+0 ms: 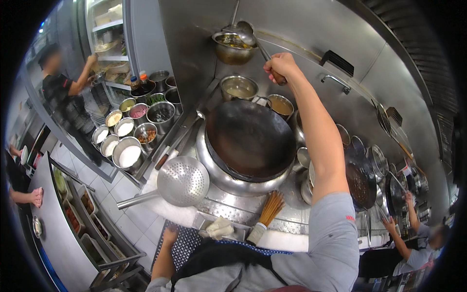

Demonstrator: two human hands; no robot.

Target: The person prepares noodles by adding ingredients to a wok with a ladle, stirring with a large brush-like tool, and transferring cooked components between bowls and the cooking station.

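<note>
My right hand (281,67) grips the wooden handle of a metal ladle (247,33), whose bowl is over a metal pot of yellowish oil (235,54) against the back wall. Below it, a dark, empty-looking wok (251,140) rests on a round steel burner ring (233,186). My left hand (170,233) hangs low near the counter's front edge; its fingers are blurred and dark, so whether it holds anything is unclear. A perforated metal strainer (183,181) lies left of the wok. A bamboo wok brush (268,215) and a crumpled cloth (219,228) lie in front.
Metal containers of seasonings (126,152) stand at left. A pot of liquid (239,88) and a pot of brownish liquid (280,106) sit behind the wok. A wall faucet (335,82) is at upper right. Another person (416,241) works at right, another (60,87) at left.
</note>
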